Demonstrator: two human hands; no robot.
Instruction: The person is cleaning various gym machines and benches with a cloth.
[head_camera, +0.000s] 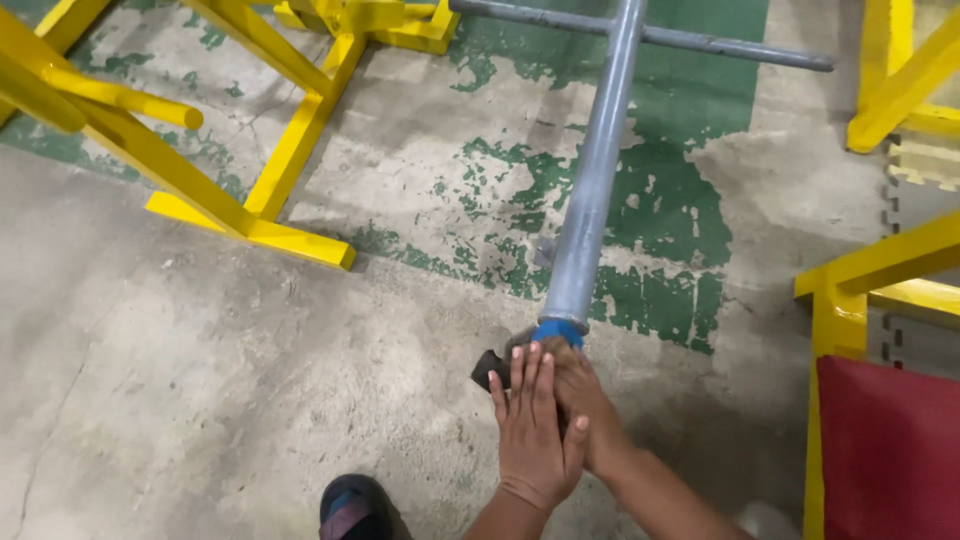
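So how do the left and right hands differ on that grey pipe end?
The left hand lies flat, fingers straight and together, laid over the right hand. The right hand sits underneath, wrapped at the grey pipe by its blue band, mostly hidden. Both press at the same pipe end.

There is one view only, from a camera worn on the person's head. It looks steeply down and a little forward at the worn concrete floor, from about standing height. The two hands, left hand over right hand, sit near the bottom centre, close to the lens. A grey pipe runs away from them toward the top edge, and yellow frames line the sides.
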